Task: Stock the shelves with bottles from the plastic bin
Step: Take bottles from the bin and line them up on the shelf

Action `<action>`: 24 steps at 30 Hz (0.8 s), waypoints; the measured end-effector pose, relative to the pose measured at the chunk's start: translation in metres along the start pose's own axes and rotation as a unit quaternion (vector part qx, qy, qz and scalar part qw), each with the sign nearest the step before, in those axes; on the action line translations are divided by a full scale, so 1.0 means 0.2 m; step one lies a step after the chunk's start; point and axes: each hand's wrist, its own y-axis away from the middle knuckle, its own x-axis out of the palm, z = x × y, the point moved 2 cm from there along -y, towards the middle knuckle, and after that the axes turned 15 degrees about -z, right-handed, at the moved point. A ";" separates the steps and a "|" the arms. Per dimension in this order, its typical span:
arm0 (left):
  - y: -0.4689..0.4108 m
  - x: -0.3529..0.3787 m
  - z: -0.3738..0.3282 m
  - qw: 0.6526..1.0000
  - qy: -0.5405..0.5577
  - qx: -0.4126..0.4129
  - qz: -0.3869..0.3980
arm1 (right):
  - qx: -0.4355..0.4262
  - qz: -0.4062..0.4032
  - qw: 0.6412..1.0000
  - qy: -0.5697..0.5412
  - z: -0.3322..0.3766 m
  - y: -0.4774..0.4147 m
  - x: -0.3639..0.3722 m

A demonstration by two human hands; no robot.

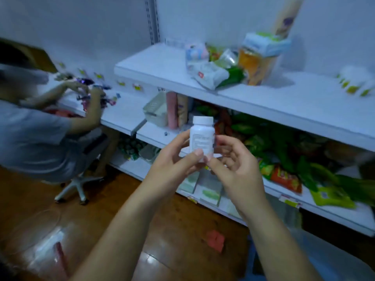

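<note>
At nine o'clock in the view a second person (36, 126) sat on a wheeled stool (79, 187), sorting small dark wrapped items on the far white shelf, well apart from the work in hand. Moving right to the centre, the left hand (174, 159) was closed around the lower left side of a small white plastic bottle with a white screw cap and a printed label (202, 134), its thumb pressed against the front near the base and its fingers wrapped behind. The bottle stood upright in the air, in front of the middle white metal shelf (150, 132) and not yet resting on it. Just right of it, the right hand (233, 165) held the same bottle from the other side, thumb tip at the bottom edge and fingers lightly curled against the wall. The bottle looked light and rigid, likely a pill or supplement container; its smooth label could slip under a loose pinch, so a grip around the body below the cap, as here, seemed safest, with the cap left alone in case it turned. It did not appear fragile. At one o'clock the upper white shelf (284, 98) carried soft packets and an orange carton (255, 65), and at three o'clock green and red snack bags (288, 159) crowded the lower shelves. At five o'clock a clear plastic bin (332, 258) sat on the brown wooden floor (182, 240); its contents could not be made out.
</note>
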 end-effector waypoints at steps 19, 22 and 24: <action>0.27 0.48 -0.43 0.975 0.194 -0.023 0.104 | -0.145 -0.085 0.986 0.007 0.54 0.30 -0.48; 0.30 0.54 -0.46 0.972 0.171 -0.014 0.160 | -0.152 -0.146 0.977 -0.002 0.56 0.33 -0.51; 0.31 0.56 -0.48 0.968 0.171 -0.022 0.184 | -0.154 -0.184 0.971 -0.003 0.58 0.36 -0.51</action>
